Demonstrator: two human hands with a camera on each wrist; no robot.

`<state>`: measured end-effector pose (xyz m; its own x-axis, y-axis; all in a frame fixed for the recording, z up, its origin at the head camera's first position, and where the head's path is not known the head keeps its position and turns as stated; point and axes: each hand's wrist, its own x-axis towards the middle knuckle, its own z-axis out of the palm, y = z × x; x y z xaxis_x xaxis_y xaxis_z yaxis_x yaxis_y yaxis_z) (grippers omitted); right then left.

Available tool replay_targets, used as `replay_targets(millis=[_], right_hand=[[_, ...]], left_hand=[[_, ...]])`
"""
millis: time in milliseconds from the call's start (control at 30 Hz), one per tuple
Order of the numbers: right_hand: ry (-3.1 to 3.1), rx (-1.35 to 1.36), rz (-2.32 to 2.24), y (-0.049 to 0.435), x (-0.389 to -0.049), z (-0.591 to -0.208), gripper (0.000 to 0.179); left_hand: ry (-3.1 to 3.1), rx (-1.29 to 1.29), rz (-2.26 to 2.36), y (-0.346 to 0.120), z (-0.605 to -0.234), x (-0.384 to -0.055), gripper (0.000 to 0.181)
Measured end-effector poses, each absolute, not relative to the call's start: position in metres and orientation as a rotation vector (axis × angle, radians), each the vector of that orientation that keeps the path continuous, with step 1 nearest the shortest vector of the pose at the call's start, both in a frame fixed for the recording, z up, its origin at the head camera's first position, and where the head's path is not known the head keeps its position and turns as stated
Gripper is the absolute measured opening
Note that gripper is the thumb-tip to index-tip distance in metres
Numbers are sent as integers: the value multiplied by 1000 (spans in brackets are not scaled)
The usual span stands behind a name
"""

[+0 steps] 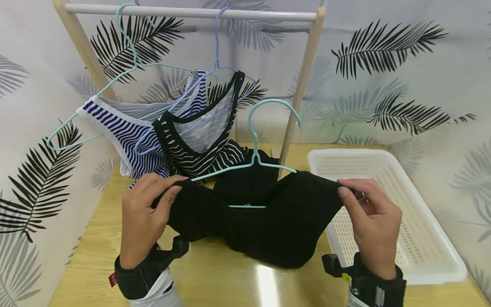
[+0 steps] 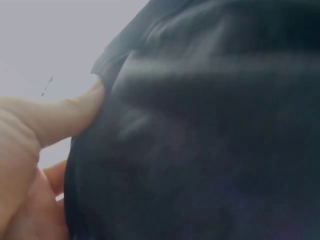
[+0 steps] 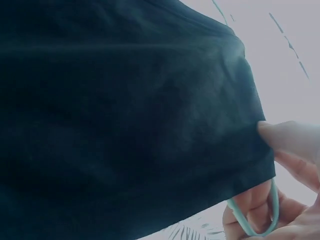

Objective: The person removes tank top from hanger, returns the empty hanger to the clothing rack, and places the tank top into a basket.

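Observation:
A black garment (image 1: 268, 226) is stretched between both hands, with a mint-green hanger (image 1: 255, 149) inside it. The hanger's hook stands up above the garment, and part of its lower bar shows at the scooped opening. My left hand (image 1: 147, 217) pinches the garment's left upper corner between thumb and fingers. At the opposite corner, my right hand (image 1: 370, 217) pinches the cloth. The right wrist view shows the rounded hanger end (image 3: 255, 227) poking out below the cloth, against the curled fingers. Dark fabric (image 2: 190, 140) fills most of the left wrist view beside the left thumb.
Behind, a rack with a white rail (image 1: 192, 10) and wooden legs bears a blue-striped garment (image 1: 126, 132) and a black-and-white striped garment (image 1: 195, 145) on hangers. A white perforated basket (image 1: 429, 213) stands right on the wooden table (image 1: 215, 281). A leaf-patterned cloth hangs behind.

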<state>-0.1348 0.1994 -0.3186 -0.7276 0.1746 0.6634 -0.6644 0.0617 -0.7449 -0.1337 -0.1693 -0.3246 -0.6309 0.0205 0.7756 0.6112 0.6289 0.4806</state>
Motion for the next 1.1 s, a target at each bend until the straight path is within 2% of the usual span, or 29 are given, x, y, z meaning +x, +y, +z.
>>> replay_targets(millis=[167, 400, 767, 1100], right_hand=[[-1702, 493, 1758, 193, -141, -313, 17], [-1608, 432, 1845, 203, -146, -326, 15], [-1581, 406, 1847, 204, -142, -338, 15], [-1631, 378, 1814, 209, -141, -336, 15]], left_hand=[[-2037, -449, -1045, -167, -328, -140, 23], [-2069, -591, -1077, -163, -324, -148, 18], [-2218, -683, -1118, -156, -319, -136, 25], [-2141, -700, -1069, -152, -319, -137, 22]])
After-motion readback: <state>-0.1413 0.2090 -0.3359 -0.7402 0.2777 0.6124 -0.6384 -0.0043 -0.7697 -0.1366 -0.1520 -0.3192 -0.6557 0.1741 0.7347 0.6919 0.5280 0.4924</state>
